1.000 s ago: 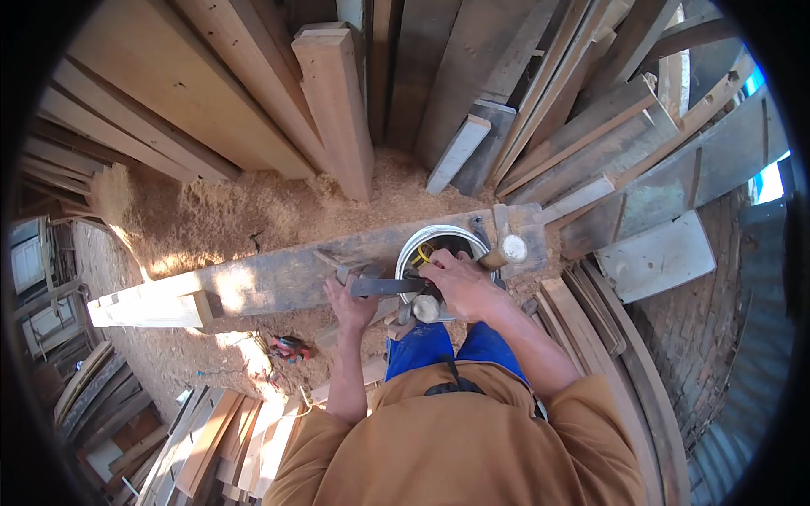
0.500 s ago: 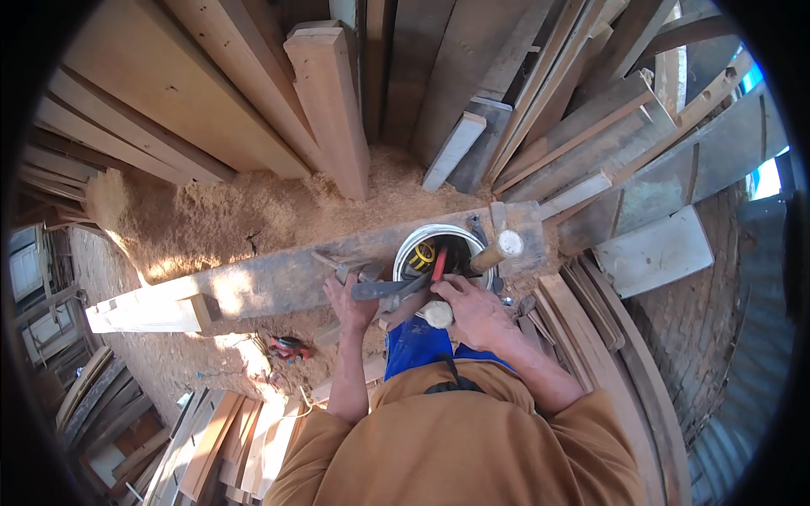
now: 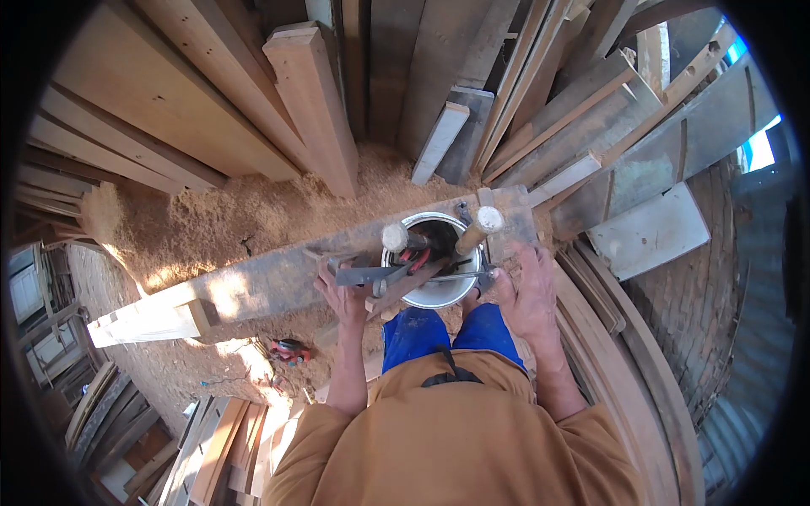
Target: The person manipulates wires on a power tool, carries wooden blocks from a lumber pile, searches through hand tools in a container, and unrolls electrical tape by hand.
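Note:
A white bucket (image 3: 460,293) full of tools stands in front of my knees. Two thick handles with pale round ends, one on the left (image 3: 394,236) and one on the right (image 3: 488,220), stick up from it. Red-handled tool parts (image 3: 418,258) show inside. A flat dark metal tool (image 3: 364,276) and a wooden bar (image 3: 408,289) jut out over the left rim. My left hand (image 3: 344,297) is curled by their outer ends; what it grips is partly hidden. Beside the right rim, my right hand (image 3: 530,291) has its fingers apart and holds nothing.
A long sawdust-covered plank (image 3: 261,287) runs behind the bucket. Upright boards and a thick post (image 3: 316,110) lean beyond a sawdust heap (image 3: 202,215). A red power tool (image 3: 289,351) lies at left. Stacked long timbers (image 3: 624,363) lie to my right.
My right hand has left the bucket's middle, moved right and opened. The pale-ended handle that was near my lap now stands in the bucket's left side. The yellow item inside no longer shows.

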Demonstrator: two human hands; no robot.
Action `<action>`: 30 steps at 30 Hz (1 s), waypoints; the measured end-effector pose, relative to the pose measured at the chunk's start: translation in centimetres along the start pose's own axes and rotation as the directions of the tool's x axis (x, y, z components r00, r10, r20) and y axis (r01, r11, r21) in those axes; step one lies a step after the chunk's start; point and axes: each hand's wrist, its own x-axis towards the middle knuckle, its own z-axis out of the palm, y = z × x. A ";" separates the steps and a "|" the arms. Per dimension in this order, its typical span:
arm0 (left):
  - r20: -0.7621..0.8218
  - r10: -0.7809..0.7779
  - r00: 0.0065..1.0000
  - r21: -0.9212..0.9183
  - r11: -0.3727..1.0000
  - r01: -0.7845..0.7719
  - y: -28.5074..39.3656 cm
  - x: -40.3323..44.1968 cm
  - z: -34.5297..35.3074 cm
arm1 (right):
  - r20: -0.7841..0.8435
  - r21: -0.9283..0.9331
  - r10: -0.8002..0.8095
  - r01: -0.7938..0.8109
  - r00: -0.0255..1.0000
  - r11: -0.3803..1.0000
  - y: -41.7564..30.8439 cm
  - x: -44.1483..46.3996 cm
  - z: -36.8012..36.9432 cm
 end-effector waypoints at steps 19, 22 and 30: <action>0.030 -0.050 0.998 -0.030 0.998 0.051 0.9 0.6 -0.8 | 0.316 0.411 -0.214 0.070 0.924 0.909 -4.1 1.1 5.6; 0.064 -0.049 0.997 0.021 0.999 0.048 0.8 0.9 -0.9 | 0.364 0.356 -0.080 -0.060 0.928 0.933 -2.7 1.6 8.2; 0.088 -0.116 0.989 -0.002 0.993 0.116 2.2 2.0 -2.3 | 0.580 -0.214 0.190 -0.077 0.792 0.974 -1.6 7.3 11.7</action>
